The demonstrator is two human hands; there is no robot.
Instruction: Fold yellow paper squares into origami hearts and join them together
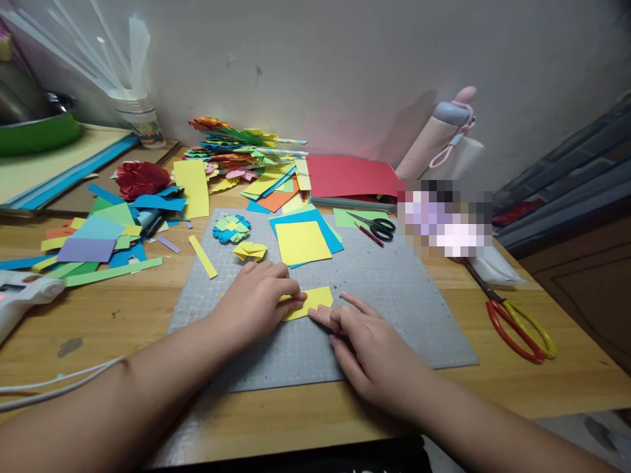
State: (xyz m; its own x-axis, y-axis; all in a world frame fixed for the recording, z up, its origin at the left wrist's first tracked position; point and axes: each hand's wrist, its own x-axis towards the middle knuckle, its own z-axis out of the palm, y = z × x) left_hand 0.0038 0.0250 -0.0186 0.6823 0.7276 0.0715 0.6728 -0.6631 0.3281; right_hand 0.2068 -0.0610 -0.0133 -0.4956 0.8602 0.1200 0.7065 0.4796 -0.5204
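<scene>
A folded strip of yellow paper (318,299) lies on the grey cutting mat (394,309). My left hand (261,295) covers its left part, with fingers and thumb closed together on the paper. From the right, my right hand (372,341) rests a fingertip on the paper's lower edge, its other fingers and thumb apart. Just beyond my left hand sits a small yellow folded piece (250,251), beside a blue and green paper flower (231,228). Behind the strip, a yellow square sheet (303,243) lies on a blue sheet (331,238).
Black scissors (380,226) and a pencil (369,235) lie at the mat's back edge. Red-and-yellow-handled scissors (517,328) rest at right. Paper scraps (89,249), a white glue gun (24,295) and cables (64,378) occupy the left. A pink bottle (428,138) leans against the wall.
</scene>
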